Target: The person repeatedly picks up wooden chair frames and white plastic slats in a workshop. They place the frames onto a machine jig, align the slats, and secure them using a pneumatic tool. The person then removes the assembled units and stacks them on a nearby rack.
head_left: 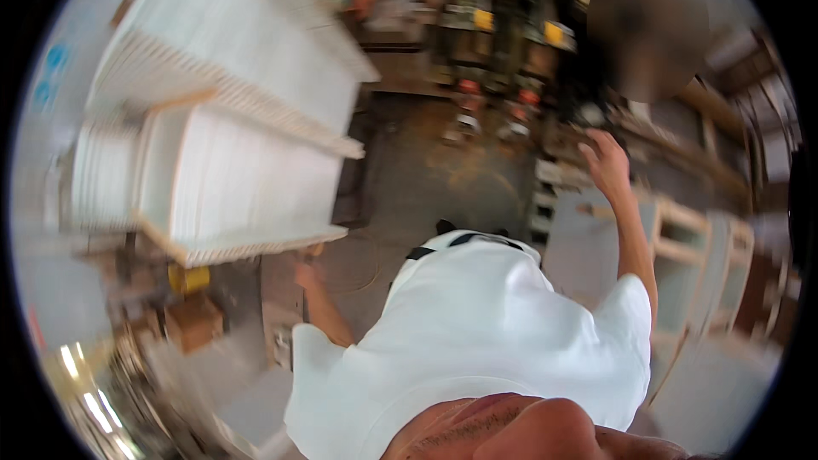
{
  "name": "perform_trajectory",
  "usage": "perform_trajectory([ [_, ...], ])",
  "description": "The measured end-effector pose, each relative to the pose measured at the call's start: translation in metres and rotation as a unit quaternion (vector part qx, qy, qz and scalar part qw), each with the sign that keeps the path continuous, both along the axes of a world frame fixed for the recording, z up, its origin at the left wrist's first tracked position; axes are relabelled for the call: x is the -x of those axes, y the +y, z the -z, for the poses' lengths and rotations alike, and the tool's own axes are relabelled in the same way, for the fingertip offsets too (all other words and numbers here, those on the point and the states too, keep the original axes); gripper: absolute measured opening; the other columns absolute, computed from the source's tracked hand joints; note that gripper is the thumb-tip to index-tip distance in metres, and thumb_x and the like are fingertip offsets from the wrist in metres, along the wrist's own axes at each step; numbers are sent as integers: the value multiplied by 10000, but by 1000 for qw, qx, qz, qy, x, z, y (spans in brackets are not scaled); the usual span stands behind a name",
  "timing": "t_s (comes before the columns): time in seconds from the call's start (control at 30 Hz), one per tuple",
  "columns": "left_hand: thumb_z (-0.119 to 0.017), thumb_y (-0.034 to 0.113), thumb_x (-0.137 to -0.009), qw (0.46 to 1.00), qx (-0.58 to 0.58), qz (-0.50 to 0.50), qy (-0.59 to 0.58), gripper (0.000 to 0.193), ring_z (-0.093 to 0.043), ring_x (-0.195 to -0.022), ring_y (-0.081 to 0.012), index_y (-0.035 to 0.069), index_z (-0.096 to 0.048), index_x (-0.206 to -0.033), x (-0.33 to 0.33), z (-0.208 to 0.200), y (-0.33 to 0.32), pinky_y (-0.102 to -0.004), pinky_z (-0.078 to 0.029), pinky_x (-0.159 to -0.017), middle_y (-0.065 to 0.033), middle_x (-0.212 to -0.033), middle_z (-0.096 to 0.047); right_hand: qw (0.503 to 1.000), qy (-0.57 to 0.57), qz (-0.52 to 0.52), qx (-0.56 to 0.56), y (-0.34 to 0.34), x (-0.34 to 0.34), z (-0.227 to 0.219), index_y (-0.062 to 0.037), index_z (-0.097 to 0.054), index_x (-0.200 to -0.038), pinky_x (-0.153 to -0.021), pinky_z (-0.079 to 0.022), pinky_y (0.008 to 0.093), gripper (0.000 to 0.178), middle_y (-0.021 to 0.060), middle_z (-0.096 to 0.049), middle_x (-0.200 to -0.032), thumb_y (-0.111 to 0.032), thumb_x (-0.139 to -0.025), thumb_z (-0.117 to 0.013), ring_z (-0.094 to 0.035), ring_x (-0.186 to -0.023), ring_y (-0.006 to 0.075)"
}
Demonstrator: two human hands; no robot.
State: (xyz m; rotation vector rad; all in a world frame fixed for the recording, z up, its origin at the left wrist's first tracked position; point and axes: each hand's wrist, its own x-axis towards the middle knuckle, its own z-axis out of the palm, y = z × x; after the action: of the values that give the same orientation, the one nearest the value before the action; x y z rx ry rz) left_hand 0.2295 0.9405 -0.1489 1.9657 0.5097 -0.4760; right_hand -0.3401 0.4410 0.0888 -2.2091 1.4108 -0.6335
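Note:
My right hand (607, 163) is stretched forward on the right, its fingers apart and slightly bent, with nothing visible in it. It is above the far end of a light grey cabinet and close to the dark, cluttered equipment. My left hand (309, 271) hangs low at my left side, smeared by motion. Beside its fingers shows a small orange-yellow patch (314, 250); whether I hold it, I cannot tell. Just past that hand is the lower edge of a large stack of white panels (256, 179), standing in rows with pale wooden edges.
A light grey cabinet with open wooden-edged compartments (682, 247) stands at my right. Ahead, past the grey floor (426, 179), are clamp-like machine parts with red and yellow pieces (482, 19). A cardboard box (193, 322) and a yellow object (188, 278) lie at the left.

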Motion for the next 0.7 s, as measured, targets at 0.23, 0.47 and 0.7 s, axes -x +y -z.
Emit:
perform_trajectory([
  [0.23, -566, 297, -878, 673, -206, 709, -43, 299, -619, -733, -229, 18, -631, -960, 188, 127, -151, -377, -503, -643, -84, -814, -657, 963, 193, 180, -55, 77, 149, -15, -19, -569, -1172, -860, -466, 412, 439, 159, -597, -1135, -240, -808, -676, -573, -1036, 341],
  [0.47, -564, 146, -902, 873, 75, 456, 153, 124, -529, -568, -106, 38, -621, -922, 214, 52, -317, -257, -401, -451, -9, -694, -553, 917, 228, 320, -66, 186, 195, -36, 13, -578, -1088, -820, -464, 424, 452, 175, -608, -1016, -289, -783, -720, -571, -977, 347],
  [0.7, -585, 107, -868, 851, 53, 513, 101, 156, -550, -527, -112, 27, -670, -971, 238, 43, -393, -254, -400, -424, -17, -702, -605, 923, 74, 362, -111, 250, 215, 13, 88, -529, -1141, -838, -469, 436, 404, 260, -629, -1000, -200, -875, -624, -593, -970, 417],
])
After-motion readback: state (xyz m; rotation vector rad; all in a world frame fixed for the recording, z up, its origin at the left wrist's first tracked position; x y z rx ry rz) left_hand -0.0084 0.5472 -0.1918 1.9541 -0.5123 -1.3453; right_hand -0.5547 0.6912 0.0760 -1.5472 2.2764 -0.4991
